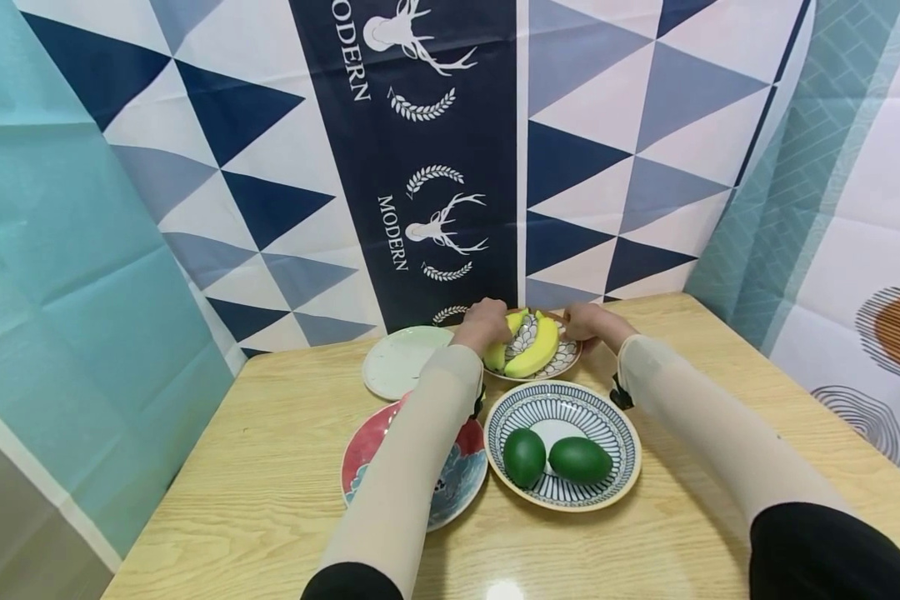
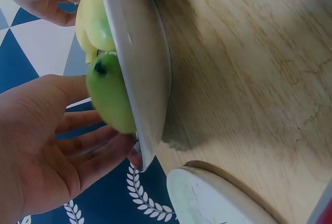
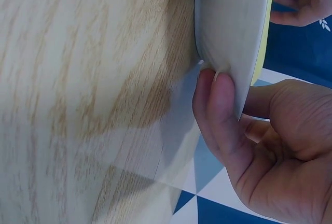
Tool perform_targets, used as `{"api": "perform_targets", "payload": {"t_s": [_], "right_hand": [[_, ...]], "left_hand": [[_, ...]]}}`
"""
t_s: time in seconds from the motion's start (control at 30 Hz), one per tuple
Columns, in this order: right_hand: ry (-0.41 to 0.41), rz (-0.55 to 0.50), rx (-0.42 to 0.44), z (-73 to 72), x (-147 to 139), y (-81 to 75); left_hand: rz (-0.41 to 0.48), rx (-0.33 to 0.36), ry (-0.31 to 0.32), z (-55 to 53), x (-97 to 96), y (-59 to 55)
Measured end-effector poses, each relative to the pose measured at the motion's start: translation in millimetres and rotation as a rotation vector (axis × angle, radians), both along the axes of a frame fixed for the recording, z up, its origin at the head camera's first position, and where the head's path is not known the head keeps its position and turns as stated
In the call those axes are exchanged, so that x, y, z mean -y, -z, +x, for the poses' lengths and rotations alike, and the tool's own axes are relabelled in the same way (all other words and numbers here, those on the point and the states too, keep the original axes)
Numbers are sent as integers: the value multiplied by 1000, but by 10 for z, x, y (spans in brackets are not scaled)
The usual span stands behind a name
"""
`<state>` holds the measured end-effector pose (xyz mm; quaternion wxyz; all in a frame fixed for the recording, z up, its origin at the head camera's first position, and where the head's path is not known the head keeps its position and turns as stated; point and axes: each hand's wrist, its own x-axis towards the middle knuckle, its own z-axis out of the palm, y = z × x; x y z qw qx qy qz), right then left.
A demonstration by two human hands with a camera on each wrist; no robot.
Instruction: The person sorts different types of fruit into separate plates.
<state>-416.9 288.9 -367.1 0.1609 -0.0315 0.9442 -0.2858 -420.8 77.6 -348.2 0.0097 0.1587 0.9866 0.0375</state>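
Observation:
At the back of the table a patterned plate (image 1: 562, 360) carries two yellow bananas (image 1: 537, 348), one showing a greener end (image 2: 110, 94) with a dark tip in the left wrist view. My left hand (image 1: 487, 323) grips the plate's rim on its left side, close around that green end, with fingertips (image 2: 123, 146) at the edge. On the opposite side my right hand (image 3: 280, 146) holds the rim, fingers curled under and thumb above. The plate's pale underside (image 3: 233, 22) shows near the wood in the right wrist view.
In front stands a blue-striped bowl (image 1: 625, 450) with two dark green avocado-like fruits (image 1: 580, 460). A red and blue plate (image 1: 360, 442) lies partly under my left forearm. Left of the banana plate is a pale plate (image 1: 401, 358). A patterned cloth (image 1: 420, 150) hangs behind the table (image 1: 270, 467).

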Motion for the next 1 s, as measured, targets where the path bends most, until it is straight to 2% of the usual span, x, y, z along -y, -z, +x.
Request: {"api": "perform_targets", "payload": {"t_s": [0.07, 0.27, 0.43, 0.6, 0.63, 0.67, 0.73, 0.77, 0.83, 0.9, 0.97, 1.0], "right_hand": [[-2, 1, 0, -3, -6, 3], [1, 9, -11, 6, -52, 17], [2, -27, -10, 24, -94, 50], [-25, -10, -23, 17, -149, 85], [-30, -9, -23, 18, -159, 82], [-34, -13, -20, 16, -165, 75], [-48, -19, -13, 15, -168, 50], [-54, -21, -11, 14, -170, 36], [-66, -17, -15, 18, -173, 3], [-68, -2, -26, 25, -179, -32], [-66, 30, -53, 36, -185, -76], [-64, 50, -71, 45, -186, -103]], "left_hand": [[9, -6, 6, 24, -5, -18], [13, 19, 27, 5, -34, -117], [-30, 6, 45, 40, 3, -256], [-86, 15, 88, 46, 84, -371], [-88, -4, 108, -43, 121, -342], [-100, -7, 121, -77, 167, -358], [-101, -50, 155, -247, 291, -308], [-110, -57, 148, -209, 355, -349], [-114, -78, 164, -204, 503, -393], [-105, -81, 156, -31, 634, -503], [-100, -71, 129, 200, 756, -640], [-89, -82, 128, 203, 819, -638]]}}
